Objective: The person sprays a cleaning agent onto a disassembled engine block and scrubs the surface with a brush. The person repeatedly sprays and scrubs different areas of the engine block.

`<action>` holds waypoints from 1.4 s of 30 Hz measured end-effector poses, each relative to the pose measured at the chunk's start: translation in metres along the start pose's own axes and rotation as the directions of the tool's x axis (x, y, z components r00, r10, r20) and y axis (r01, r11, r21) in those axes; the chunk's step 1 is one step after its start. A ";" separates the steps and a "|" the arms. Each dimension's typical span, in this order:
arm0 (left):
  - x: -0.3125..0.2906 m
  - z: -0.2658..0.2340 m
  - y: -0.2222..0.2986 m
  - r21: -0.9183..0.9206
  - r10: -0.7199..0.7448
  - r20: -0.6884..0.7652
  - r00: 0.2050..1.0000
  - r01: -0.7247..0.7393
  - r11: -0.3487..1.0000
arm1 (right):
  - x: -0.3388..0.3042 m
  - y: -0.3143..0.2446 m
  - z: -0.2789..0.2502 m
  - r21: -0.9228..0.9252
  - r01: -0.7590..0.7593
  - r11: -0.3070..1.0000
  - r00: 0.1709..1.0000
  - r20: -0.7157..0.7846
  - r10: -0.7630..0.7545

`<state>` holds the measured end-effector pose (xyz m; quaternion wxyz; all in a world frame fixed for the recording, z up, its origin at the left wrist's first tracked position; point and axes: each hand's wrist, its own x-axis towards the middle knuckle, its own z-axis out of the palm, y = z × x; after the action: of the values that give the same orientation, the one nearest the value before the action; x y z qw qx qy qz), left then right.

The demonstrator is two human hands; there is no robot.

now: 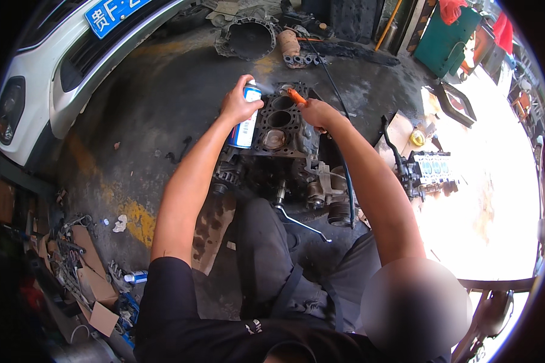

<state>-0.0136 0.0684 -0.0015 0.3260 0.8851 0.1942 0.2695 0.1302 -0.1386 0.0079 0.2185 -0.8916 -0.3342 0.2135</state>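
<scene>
A blue-and-white spray can is upright in my left hand, the index finger on its top. From its nozzle a pale mist drifts right over the far end of a bare engine block. My right hand is closed round an orange-handled tool above the block's far cylinders; its working end is too small to make out. Two dark cylinder bores and a nearer piston top show in the deck. At the block's near end, a bent metal wrench sticks out toward my legs.
A white car's front bumper borders the left. Beyond the block lie a bell housing and an exhaust manifold. A cylinder head lies right, in bright sunlight. Cardboard boxes and loose parts crowd the lower left. A dark hose runs beside the block.
</scene>
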 end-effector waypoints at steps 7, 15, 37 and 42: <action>-0.009 -0.006 0.016 -0.004 -0.061 0.078 0.995 0.061 0.998 | -0.011 0.012 -0.003 0.158 0.010 0.987 0.996 0.089 -0.024; -0.015 0.007 0.041 -0.058 -0.011 0.104 0.995 0.017 0.998 | -0.038 0.011 -0.014 0.091 -0.053 0.994 0.997 0.060 0.047; -0.049 -0.033 0.045 0.079 0.067 0.027 0.997 -0.069 0.994 | -0.095 0.002 -0.032 0.034 0.022 0.999 0.980 0.197 -0.028; -0.086 -0.040 0.044 0.034 -0.016 0.032 0.999 0.015 0.999 | -0.108 -0.015 -0.016 -0.091 0.084 0.992 0.994 0.074 -0.077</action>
<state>-0.0971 0.0113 0.0244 0.3163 0.8931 0.2004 0.2494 0.0571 -0.2072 0.0542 0.1727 -0.8786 -0.3871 0.2199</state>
